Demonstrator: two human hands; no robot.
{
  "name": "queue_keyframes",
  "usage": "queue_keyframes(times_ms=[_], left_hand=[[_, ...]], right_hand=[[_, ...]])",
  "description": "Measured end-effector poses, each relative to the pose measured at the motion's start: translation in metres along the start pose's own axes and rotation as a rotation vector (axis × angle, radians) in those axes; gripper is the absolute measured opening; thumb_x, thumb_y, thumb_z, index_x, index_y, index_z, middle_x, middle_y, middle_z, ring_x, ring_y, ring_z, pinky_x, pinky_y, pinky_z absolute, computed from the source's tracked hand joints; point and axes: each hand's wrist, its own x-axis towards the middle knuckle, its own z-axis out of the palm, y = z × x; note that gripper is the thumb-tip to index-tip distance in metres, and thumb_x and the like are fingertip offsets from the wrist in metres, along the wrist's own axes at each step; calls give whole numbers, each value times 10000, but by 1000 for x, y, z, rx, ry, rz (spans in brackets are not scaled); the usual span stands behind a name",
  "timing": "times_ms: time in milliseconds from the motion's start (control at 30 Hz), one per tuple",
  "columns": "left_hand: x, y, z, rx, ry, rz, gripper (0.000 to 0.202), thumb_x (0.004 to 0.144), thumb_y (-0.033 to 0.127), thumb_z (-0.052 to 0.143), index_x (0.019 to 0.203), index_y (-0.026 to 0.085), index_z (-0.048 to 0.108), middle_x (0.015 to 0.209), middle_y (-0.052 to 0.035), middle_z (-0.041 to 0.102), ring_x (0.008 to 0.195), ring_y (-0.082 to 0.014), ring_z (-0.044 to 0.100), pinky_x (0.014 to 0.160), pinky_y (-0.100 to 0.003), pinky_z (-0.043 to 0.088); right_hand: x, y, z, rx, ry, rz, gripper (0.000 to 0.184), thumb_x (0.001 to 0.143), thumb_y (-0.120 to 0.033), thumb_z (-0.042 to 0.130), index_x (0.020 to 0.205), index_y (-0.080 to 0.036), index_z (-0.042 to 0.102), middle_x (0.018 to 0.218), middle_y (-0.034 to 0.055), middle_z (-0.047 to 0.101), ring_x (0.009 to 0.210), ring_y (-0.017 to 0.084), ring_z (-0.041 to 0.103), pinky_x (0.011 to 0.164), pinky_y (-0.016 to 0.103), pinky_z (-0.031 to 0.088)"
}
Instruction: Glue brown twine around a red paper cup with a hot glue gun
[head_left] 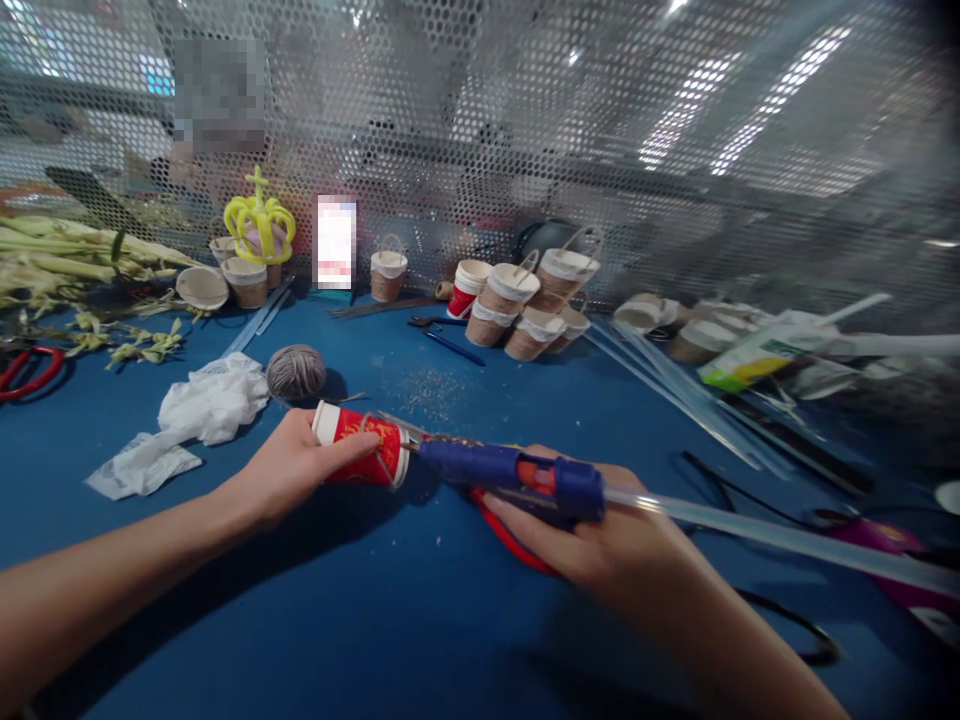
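My left hand (300,455) is closed around a red paper cup (356,462) with gold print and a white rim, tipped on its side above the blue table. A strand of grey yarn crosses the cup under my thumb. In my right hand (600,535) is a blue hot glue gun (517,475), its nozzle right at the cup's base end; I cannot tell whether it touches. A long clear glue stick (750,530) sticks out of the gun's back. Below the gun shows a red curved handle, partly hidden by my hand. Behind the cup lies a grey yarn ball (296,371).
Crumpled white lace (214,398) lies at left, near red-handled scissors (34,373) and plant stalks (67,250). Twine-wrapped cups (506,290) stand at the back beside blue pliers (450,340). Loose glue sticks (675,395) and a black cord (787,610) lie at right. Perforated metal panel behind.
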Motion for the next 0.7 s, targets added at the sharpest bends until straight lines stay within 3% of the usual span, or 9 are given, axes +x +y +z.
queue_keyframes(times_ms=[67,267,367,533,700], left_hand=[[0,-1,0,13,-11,5,266,641,392,679,710,139,635,614,-2,622,505,-91,480,506,-208,354],[-1,-1,1,56,-17,17,281,640,410,673,680,139,615,591,3,603,492,-92,468,490,-209,343],[0,-1,1,44,-9,15,264,639,395,677,681,140,624,592,4,608,497,-90,474,495,-205,352],[1,-1,0,15,12,28,262,641,382,675,747,143,662,658,-17,647,536,-106,516,535,-217,400],[1,-3,-1,25,0,26,274,648,392,671,756,140,656,677,-26,650,553,-114,532,541,-223,414]], right_hand=[[3,0,0,-105,31,-103,443,763,15,335,692,-215,707,520,61,634,517,220,623,395,294,452],[10,0,-2,-47,-31,-46,470,811,-16,306,615,-207,689,487,24,601,414,121,542,386,218,430],[6,1,-2,-68,-23,-66,469,795,1,300,641,-203,693,496,35,610,440,146,565,379,235,420],[-3,2,1,-111,-52,-112,431,754,20,335,800,-212,695,697,71,688,638,227,636,514,332,488],[3,-1,-3,-118,-41,-61,465,750,25,301,697,-216,695,551,52,637,513,203,604,402,291,438]])
